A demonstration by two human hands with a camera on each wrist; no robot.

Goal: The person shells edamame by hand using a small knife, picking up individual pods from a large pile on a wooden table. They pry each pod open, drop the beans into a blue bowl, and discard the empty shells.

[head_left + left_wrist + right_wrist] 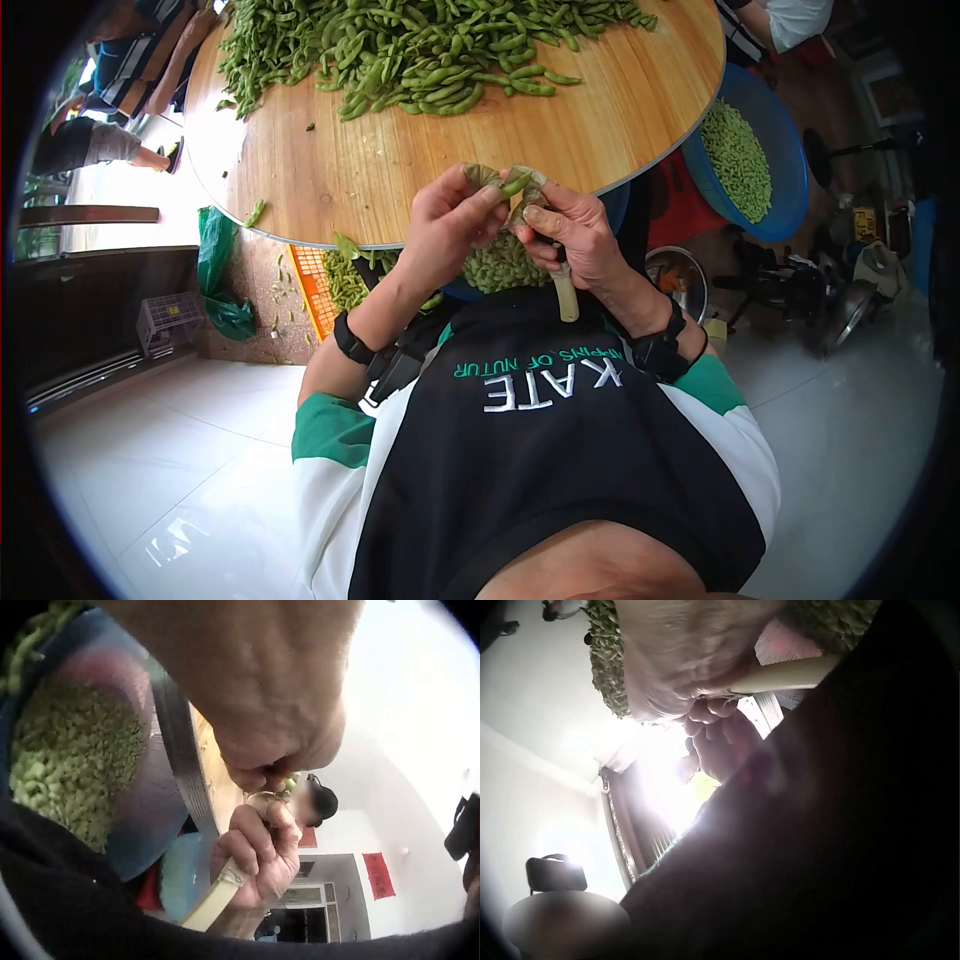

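In the head view, my left hand [450,215] pinches a green soybean pod [516,184] at the front edge of the round wooden table. My right hand [580,238] meets it from the other side, thumb and fingertips close to the pod. Curled fingers of that hand also grip a tool by its cream handle [567,293], which points back toward my chest; its working end is hidden. Stained wraps cover some fingertips. Below the hands, a basin holds shelled beans [75,772], seen well in the left wrist view.
A big heap of pods [430,50] covers the far part of the wooden table [330,180]. To the right stands a blue basin [793,180] of shelled beans. An orange crate [312,290] with pods and a green bag [222,280] are at left. Other people sit around the table.
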